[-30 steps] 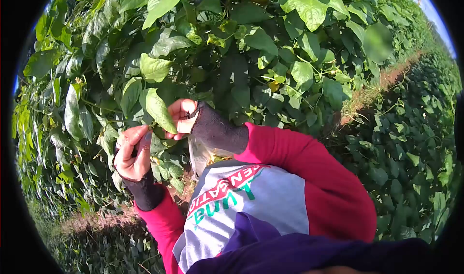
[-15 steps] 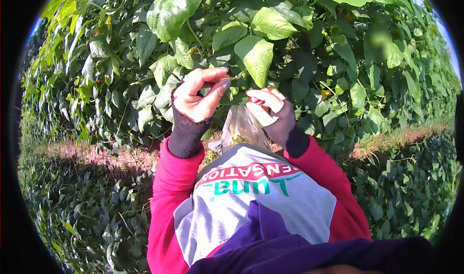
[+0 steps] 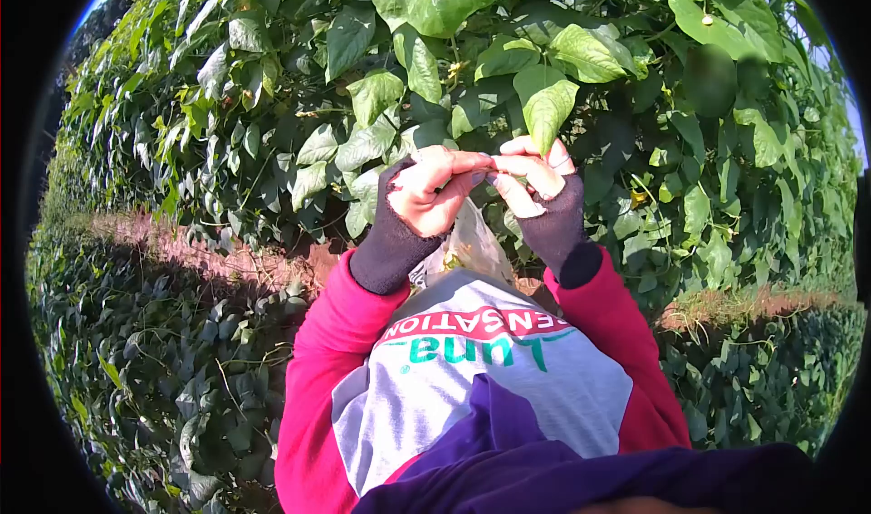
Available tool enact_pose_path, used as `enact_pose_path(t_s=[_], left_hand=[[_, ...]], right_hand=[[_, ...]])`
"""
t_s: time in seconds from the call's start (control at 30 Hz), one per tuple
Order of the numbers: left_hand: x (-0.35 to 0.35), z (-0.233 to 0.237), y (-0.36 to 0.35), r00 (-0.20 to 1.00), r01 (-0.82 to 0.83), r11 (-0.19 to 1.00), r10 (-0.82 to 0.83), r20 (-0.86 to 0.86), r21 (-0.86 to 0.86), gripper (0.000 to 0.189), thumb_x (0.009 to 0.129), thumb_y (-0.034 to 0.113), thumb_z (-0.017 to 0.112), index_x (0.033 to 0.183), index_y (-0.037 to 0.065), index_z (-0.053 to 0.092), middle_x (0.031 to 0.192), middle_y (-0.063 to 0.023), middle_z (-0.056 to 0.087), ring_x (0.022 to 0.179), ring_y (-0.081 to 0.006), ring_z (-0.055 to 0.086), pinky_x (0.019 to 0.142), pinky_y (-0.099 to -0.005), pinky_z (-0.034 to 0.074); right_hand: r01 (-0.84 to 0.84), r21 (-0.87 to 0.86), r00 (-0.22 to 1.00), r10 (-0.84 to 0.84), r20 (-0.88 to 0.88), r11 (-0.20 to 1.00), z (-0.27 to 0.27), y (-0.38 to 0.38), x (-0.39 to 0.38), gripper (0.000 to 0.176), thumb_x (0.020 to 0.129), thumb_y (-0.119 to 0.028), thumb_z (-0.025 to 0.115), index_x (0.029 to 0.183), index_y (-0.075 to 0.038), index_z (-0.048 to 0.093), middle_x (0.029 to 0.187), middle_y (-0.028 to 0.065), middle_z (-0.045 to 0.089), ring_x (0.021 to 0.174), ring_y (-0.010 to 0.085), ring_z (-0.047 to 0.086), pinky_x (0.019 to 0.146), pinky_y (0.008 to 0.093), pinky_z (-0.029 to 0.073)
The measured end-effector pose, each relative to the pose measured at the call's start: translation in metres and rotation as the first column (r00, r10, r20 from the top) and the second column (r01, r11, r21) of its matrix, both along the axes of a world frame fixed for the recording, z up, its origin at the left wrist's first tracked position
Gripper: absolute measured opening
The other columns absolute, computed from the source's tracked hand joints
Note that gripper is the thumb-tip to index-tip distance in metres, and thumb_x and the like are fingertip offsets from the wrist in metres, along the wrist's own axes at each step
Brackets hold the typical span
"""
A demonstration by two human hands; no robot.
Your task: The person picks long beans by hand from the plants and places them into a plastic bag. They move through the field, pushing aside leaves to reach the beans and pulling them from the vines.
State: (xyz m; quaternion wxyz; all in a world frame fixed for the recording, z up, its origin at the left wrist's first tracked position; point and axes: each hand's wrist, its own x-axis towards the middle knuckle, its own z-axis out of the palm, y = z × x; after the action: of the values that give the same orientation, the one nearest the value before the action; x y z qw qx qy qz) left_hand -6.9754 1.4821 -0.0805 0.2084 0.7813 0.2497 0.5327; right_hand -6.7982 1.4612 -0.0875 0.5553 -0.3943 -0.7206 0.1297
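Note:
My left hand (image 3: 434, 190) is pinched closed, its thumb and index finger meeting at a small thin piece too small to name. My right hand (image 3: 540, 186) touches it from the other side, fingers bent together at the same spot; what they hold is hidden. Both wear dark fingerless gloves. Just above my right hand hangs a bright green leaf (image 3: 546, 101). Below the hands, a translucent plastic bag (image 3: 474, 246) with some yellowish-green contents hangs against my front.
A tall wall of leafy vines (image 3: 272, 106) rises in front of me. A strip of reddish soil (image 3: 209, 264) runs along its foot. Low, dark green plants (image 3: 172, 387) grow on the near side, to the left and right of my body.
My hands have come together from being apart, with my right hand now touching my left fingertips. The leaves appear shifted right and slightly down in the view.

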Motion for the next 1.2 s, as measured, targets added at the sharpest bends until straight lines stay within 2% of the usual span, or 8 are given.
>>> enact_pose_path(t_s=[0.43,0.57,0.7,0.8,0.83,0.9,1.03,1.2], left_hand=[[-0.023,-0.011,-0.008,0.998,-0.003,0.991,0.013,0.069,-0.135,0.021,0.085,-0.007,0.058,0.103,-0.003,0.068,0.100,-0.0144,0.070,0.092,-0.0188,0.067,0.083,-0.0284,0.053],[-0.054,-0.029,-0.009,0.998,-0.017,0.976,0.030,0.058,-0.219,0.017,0.084,-0.005,0.063,0.100,-0.001,0.069,0.094,-0.0104,0.070,0.087,-0.0138,0.066,0.077,-0.0256,0.053],[-0.071,-0.056,-0.020,0.856,0.066,0.640,-0.430,-0.286,-0.766,0.020,0.090,0.016,0.065,0.100,-0.001,0.068,0.091,-0.0104,0.069,0.081,-0.0165,0.065,0.073,-0.0290,0.050],[-0.080,-0.081,-0.036,0.850,0.164,0.839,-0.387,-0.357,-0.520,0.024,0.090,0.016,0.063,0.107,-0.001,0.066,0.097,-0.0121,0.069,0.086,-0.0178,0.065,0.075,-0.0282,0.050],[-0.085,-0.080,-0.035,0.851,0.162,0.839,-0.385,-0.356,-0.520,0.024,0.090,0.016,0.063,0.107,-0.001,0.066,0.097,-0.0121,0.069,0.086,-0.0178,0.065,0.075,-0.0282,0.050],[-0.099,-0.075,-0.032,0.902,0.028,0.637,-0.347,-0.255,-0.770,0.022,0.091,0.016,0.062,0.107,0.001,0.067,0.092,-0.0119,0.070,0.082,-0.0149,0.066,0.075,-0.0269,0.051],[-0.118,-0.095,-0.033,0.999,0.006,0.582,-0.042,-0.022,-0.813,0.028,0.088,0.011,0.065,0.113,-0.001,0.065,0.094,-0.0068,0.070,0.086,-0.0114,0.063,0.079,-0.0261,0.050],[-0.108,-0.099,-0.035,0.974,0.225,0.476,-0.129,0.185,-0.850,0.039,0.083,0.011,0.072,0.120,0.002,0.063,0.116,-0.0104,0.061,0.100,-0.0133,0.059,0.084,-0.0264,0.049]], right_hand=[[0.025,-0.029,0.999,-0.024,0.049,0.999,-0.005,0.001,-0.005,0.015,0.076,0.001,0.070,0.089,-0.005,0.069,0.093,0.0098,0.063,0.083,0.0210,0.061,0.071,0.0304,0.050],[0.293,0.142,0.955,-0.295,-0.006,0.945,0.004,-0.010,-0.005,0.051,0.074,-0.001,0.074,0.122,-0.010,0.060,0.111,0.0092,0.058,0.082,0.0158,0.056,0.062,0.0277,0.046],[0.235,0.311,0.966,-0.257,0.029,0.921,-0.010,-0.028,0.004,0.038,0.078,0.005,0.070,0.113,-0.007,0.061,0.104,0.0106,0.058,0.073,0.0165,0.057,0.060,0.0265,0.046],[-0.205,0.004,0.960,0.200,0.197,0.979,-0.030,-0.028,-0.013,0.023,0.081,0.002,0.063,0.102,-0.005,0.065,0.102,0.0109,0.066,0.080,0.0259,0.064,0.072,0.0339,0.052],[-0.210,-0.424,0.909,0.336,0.247,0.881,-0.046,-0.028,-0.016,0.022,0.084,-0.005,0.060,0.105,-0.006,0.066,0.102,0.0114,0.068,0.084,0.0284,0.065,0.080,0.0370,0.051],[-0.122,-0.680,0.796,0.480,0.368,0.723,-0.083,-0.022,-0.022,0.030,0.086,-0.012,0.060,0.115,-0.005,0.065,0.095,0.0104,0.070,0.088,0.0254,0.065,0.084,0.0337,0.050],[-0.561,-0.794,0.827,0.203,-0.524,0.236,-0.085,-0.009,-0.033,0.041,0.088,-0.012,0.056,0.128,-0.001,0.054,0.104,0.0077,0.069,0.086,0.0067,0.058,0.072,0.0202,0.046],[-0.732,-0.664,0.681,0.153,-0.716,0.150,-0.067,0.000,-0.037,0.060,0.080,-0.006,0.048,0.139,0.000,0.039,0.115,0.0104,0.065,0.080,0.0086,0.057,0.063,0.0188,0.042]])
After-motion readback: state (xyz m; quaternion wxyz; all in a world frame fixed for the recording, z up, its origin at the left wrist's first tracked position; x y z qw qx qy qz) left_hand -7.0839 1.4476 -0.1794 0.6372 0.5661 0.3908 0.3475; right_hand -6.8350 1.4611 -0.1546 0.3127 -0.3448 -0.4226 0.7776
